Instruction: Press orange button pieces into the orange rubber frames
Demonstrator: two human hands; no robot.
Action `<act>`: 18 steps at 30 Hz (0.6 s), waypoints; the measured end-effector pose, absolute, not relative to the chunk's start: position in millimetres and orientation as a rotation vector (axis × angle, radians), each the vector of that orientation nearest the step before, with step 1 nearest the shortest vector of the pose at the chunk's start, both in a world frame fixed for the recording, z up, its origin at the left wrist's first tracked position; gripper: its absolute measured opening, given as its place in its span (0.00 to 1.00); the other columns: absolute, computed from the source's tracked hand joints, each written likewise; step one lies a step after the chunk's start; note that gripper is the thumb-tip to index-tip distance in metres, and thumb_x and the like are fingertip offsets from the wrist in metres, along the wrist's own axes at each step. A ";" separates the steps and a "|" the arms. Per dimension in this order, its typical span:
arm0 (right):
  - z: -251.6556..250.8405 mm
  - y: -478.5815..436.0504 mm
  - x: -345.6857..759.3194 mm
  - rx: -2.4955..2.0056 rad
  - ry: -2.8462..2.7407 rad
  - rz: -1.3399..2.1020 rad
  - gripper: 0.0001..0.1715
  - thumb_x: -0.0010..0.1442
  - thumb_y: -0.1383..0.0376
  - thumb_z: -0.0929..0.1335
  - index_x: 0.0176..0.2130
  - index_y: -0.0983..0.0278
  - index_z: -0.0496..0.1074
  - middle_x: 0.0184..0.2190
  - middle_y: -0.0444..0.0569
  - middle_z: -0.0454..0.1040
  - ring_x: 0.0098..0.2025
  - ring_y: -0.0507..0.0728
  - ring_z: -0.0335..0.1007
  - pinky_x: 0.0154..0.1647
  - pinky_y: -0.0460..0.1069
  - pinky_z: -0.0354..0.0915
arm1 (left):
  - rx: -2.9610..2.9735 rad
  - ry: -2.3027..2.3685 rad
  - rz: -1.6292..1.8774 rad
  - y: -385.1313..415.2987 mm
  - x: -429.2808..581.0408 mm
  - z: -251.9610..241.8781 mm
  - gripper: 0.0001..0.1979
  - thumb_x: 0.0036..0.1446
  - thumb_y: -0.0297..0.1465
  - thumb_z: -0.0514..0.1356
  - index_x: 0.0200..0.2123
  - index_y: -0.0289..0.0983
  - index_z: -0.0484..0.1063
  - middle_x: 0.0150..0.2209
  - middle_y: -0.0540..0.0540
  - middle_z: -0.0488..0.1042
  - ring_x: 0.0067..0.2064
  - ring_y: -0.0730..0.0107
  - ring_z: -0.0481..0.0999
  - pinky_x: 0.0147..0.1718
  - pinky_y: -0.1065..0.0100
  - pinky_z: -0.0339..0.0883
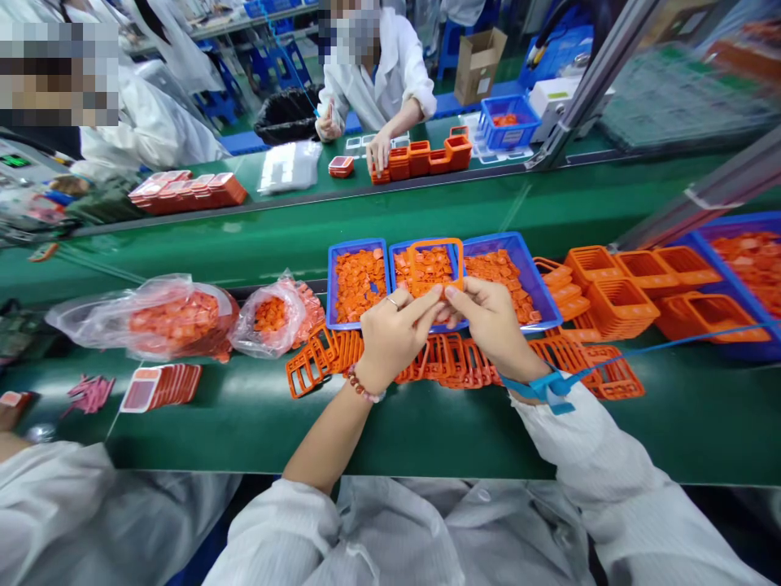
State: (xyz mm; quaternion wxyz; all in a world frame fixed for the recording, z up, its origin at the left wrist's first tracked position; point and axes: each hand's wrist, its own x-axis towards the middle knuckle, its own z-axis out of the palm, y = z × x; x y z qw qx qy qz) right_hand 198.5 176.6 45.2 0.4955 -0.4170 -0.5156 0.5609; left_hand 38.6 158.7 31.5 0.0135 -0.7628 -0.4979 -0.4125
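Your left hand (394, 338) and right hand (494, 325) sit together at centre frame, your white sleeves running in from the bottom edge. Your fingers (427, 296) on both hands are closed in a pinch on the lower edge of an orange plastic frame (435, 242), which you hold up, open and rectangular, in front of the middle tray. Ring (391, 302) on a left finger, beaded bracelet (364, 385) on your left wrist. Blue wrist strap (545, 388) on your right wrist, its blue cord (671, 346) running off to the right.

Just below your hands, loose orange frames (445, 366) lie overlapping on the green surface (183, 439). Directly beyond sit three blue trays (328, 281), heaped with small orange pieces (359, 285). Left of them, two clear plastic bags (174, 317) of similar pieces; lower left, a row of flat red-and-white pieces (159, 387). To the right, stacked orange frames (619, 305) and a blue crate (744, 252) of orange pieces.

Past the green belt, at upper centre, a co-worker (378, 81) in white rests a hand (379, 150) on stacked orange frames (421, 159). Another white-clad co-worker (146, 122) stands at upper left.
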 end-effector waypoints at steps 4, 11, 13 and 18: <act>49.9 172.5 196.1 -0.951 -1.222 1.371 0.25 0.55 0.46 0.75 0.28 0.64 0.71 0.20 0.45 0.75 0.21 0.51 0.72 0.23 0.46 0.72 | -2.421 -1.471 -1.602 155.8 41.5 35.9 0.10 0.65 0.35 0.62 0.47 0.40 0.80 0.24 0.53 0.69 0.24 0.79 0.65 0.27 0.74 0.61; 51.8 164.9 194.6 -0.921 -1.165 1.440 0.23 0.57 0.49 0.74 0.27 0.64 0.72 0.20 0.44 0.75 0.19 0.50 0.71 0.20 0.44 0.70 | -2.432 -1.963 -2.213 149.2 51.4 42.4 0.25 0.60 0.41 0.65 0.57 0.38 0.67 0.28 0.52 0.75 0.22 0.79 0.68 0.21 0.75 0.62; 51.3 162.8 193.1 -0.903 -1.139 1.476 0.23 0.58 0.49 0.74 0.26 0.65 0.72 0.20 0.45 0.75 0.19 0.50 0.71 0.19 0.44 0.70 | -2.540 -2.024 -2.267 149.2 51.1 46.6 0.15 0.63 0.42 0.62 0.43 0.36 0.72 0.28 0.50 0.76 0.23 0.77 0.71 0.23 0.74 0.65; 54.3 158.8 191.0 -0.909 -1.116 1.592 0.27 0.57 0.44 0.72 0.26 0.65 0.72 0.22 0.48 0.77 0.20 0.51 0.73 0.21 0.45 0.71 | -2.619 -2.073 -2.249 151.8 43.3 51.8 0.10 0.63 0.38 0.61 0.34 0.37 0.70 0.25 0.52 0.73 0.22 0.77 0.69 0.22 0.73 0.64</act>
